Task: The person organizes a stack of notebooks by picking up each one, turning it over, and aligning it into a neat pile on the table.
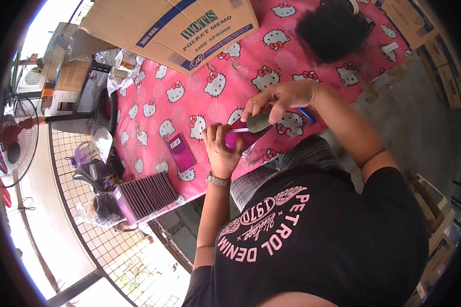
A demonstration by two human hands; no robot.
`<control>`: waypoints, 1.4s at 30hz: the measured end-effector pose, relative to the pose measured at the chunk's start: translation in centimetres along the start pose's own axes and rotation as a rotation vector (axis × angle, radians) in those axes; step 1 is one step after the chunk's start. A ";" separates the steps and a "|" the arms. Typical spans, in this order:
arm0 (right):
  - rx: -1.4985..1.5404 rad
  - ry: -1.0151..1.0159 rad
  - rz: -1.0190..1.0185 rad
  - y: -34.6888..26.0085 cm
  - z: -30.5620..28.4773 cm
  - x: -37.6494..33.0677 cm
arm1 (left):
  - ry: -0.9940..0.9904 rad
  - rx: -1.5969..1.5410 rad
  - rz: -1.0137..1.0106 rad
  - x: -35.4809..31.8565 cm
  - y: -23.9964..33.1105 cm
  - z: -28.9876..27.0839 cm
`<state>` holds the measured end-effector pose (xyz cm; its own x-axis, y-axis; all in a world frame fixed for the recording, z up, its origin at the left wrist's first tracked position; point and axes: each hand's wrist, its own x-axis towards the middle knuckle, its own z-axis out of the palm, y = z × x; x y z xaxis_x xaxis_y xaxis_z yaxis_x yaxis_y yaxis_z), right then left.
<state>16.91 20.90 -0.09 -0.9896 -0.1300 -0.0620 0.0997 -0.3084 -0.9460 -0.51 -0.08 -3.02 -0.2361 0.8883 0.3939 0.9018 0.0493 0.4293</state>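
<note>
Hands close together above counter's near edge: left hand (221,148) pinching thin pale stick (238,130), right hand (279,100) clamped on dark grey-green handle (257,123) at stick's other end. Pink cartoon-cat cloth (189,87) mostly bare beyond. Purple flat packet (181,152) just left; open brown carton (174,25) at far edge; black mesh bundle (333,28) far right.

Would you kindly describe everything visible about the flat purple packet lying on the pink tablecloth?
The flat purple packet is a slim rectangle, glossy like card or plastic, with a small pale label near its far end. It lies flat and askew on the pink cartoon-cat tablecloth, near the table's front edge. It sits just beside the left hand, which does not touch it. Nothing rests on it.
</note>
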 end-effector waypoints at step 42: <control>-1.190 1.055 0.033 12.1 8.5 -6.7 | 0.133 -0.819 -0.485 -1.7 -3.7 0.4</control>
<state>25.59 9.99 -8.42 -0.6640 0.7179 0.2091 0.4878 0.6278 -0.6066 -3.33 -1.63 -5.64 -0.6014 0.7937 0.0915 0.1743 0.0186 0.9845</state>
